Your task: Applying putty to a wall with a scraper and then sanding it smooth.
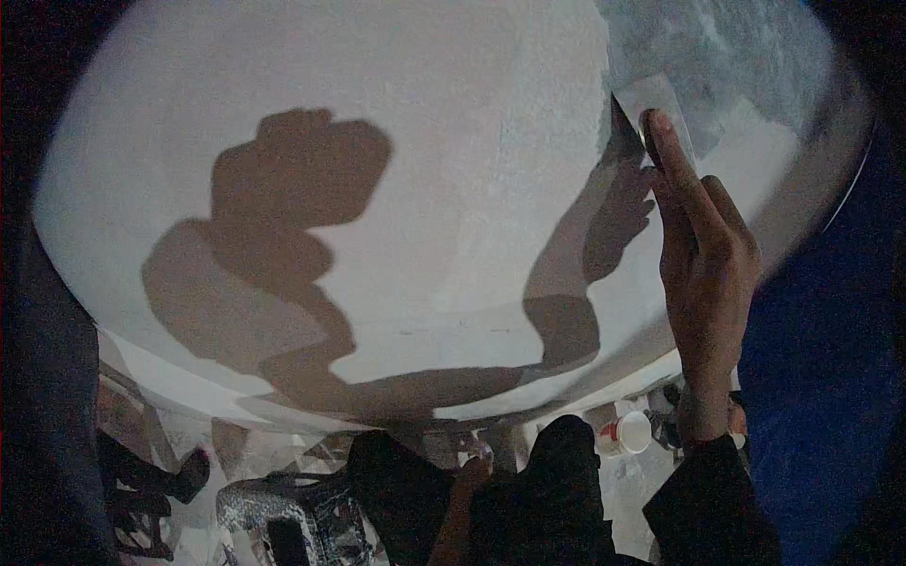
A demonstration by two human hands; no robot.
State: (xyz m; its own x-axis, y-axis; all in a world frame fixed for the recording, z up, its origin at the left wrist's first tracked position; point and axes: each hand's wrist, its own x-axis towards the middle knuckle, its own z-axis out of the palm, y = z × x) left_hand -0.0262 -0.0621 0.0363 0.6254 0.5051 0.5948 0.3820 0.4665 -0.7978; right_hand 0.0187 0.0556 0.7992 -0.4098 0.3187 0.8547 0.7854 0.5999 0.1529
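Firstly, one flat blade (pixel 645 94), pale, thin and roughly rectangular, is listed at the upper right, over the boundary between the whitish coat and the grey patch (pixel 746 47) of the wall (pixel 406 85). It is held in the right hand (pixel 710 247): the thumb is laid along its near face, and the piece is pinched against fingers largely hidden from view. Whether its edge is pressed to the wall cannot be told (its dark shadow is cast close alongside).

Handling, as judged: light, stiff but perhaps springy if made of metal, not fragile, possibly slippery where wet filler is carried. It is best gripped at the lower end, thumb flat on the face, the far edge left free.

Also entered: one left hand (pixel 479 464), lowered between the dark-clad legs; its fingers are too small and dim to be read, and whether anything is held cannot be told. Below the wall are recorded a pale bucket (pixel 635 433) and a speckled dark box-like item (pixel 253 509); at the right, a blue expanse (pixel 821 396).
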